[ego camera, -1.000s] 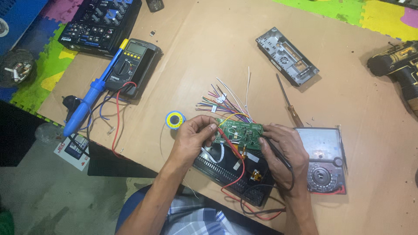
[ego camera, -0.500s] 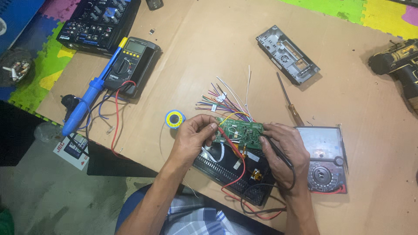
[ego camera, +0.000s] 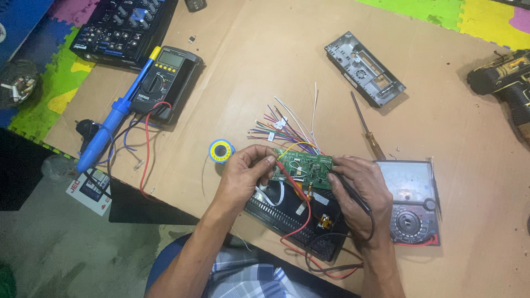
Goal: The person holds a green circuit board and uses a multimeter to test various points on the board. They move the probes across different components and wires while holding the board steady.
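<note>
My left hand (ego camera: 243, 175) is pinching the red probe (ego camera: 282, 168) on the board (ego camera: 306, 167); my right hand (ego camera: 356, 193) is gripping, seemingly, the black probe (ego camera: 353, 194).

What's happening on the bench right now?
A person holds a red probe in the left hand and a black probe in the right hand, both tips on a small green circuit board above a black ribbed casing. A grey analogue meter lies beside the right hand.

Place: electronics repair workshop | Signs: multimeter (ego camera: 165, 80), soldering iron (ego camera: 113, 124), solder spool (ego camera: 221, 150), screwdriver (ego camera: 369, 128) and drill (ego camera: 505, 83) lay on a cardboard-topped bench (ego camera: 265, 60)
</note>
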